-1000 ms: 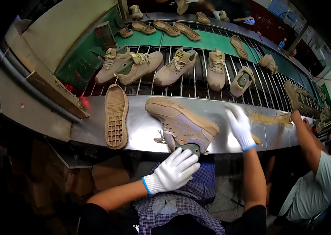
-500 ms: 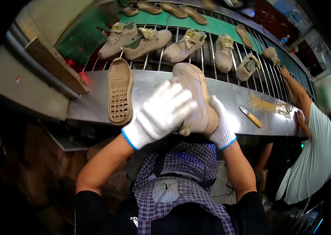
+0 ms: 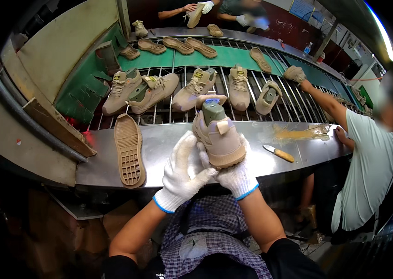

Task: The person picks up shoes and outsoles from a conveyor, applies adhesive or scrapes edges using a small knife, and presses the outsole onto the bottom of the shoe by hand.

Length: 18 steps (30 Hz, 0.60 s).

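Shoe upright between gloved left hand and right hand, fingers gripping heel.

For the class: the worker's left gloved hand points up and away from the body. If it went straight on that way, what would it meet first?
The left hand already touches the tan shoe it holds with the right hand. Past that, probably the shoes on the roller rack; depth is unclear.

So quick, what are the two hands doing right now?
Left hand: closed around the heel end of the tan shoe.
Right hand: cupped under the same shoe, holding it from below.
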{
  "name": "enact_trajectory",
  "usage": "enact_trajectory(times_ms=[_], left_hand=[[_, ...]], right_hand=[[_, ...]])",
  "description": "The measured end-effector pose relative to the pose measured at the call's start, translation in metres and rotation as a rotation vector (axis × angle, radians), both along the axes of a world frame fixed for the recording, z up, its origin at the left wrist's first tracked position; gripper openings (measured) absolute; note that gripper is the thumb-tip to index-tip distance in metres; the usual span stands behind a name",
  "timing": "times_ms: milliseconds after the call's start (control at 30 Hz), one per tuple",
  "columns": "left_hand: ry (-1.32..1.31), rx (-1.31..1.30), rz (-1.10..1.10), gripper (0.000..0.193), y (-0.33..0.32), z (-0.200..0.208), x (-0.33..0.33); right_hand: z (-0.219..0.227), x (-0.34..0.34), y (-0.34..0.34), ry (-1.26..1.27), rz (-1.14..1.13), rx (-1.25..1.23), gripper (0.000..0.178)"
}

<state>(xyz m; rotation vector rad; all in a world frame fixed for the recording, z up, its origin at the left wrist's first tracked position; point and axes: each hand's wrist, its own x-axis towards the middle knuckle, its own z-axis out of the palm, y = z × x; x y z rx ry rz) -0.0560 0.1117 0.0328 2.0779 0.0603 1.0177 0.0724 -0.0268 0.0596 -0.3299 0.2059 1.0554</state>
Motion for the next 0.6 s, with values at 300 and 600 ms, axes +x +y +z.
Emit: enact_trajectory(times_ms=[300,600], left_hand=[[-0.026,0.115,-0.047,0.072,0.022,0.003,0.002],[0.080,-0.056,0.207,0.063,0.033,-0.069,-0.024]], right_hand=[[-0.050,-0.003,-0.056,-0.338,0.219,-0.314,0.072],[0.010,0.106,-0.149,-0.609,-0.166,-0.279,0.067]])
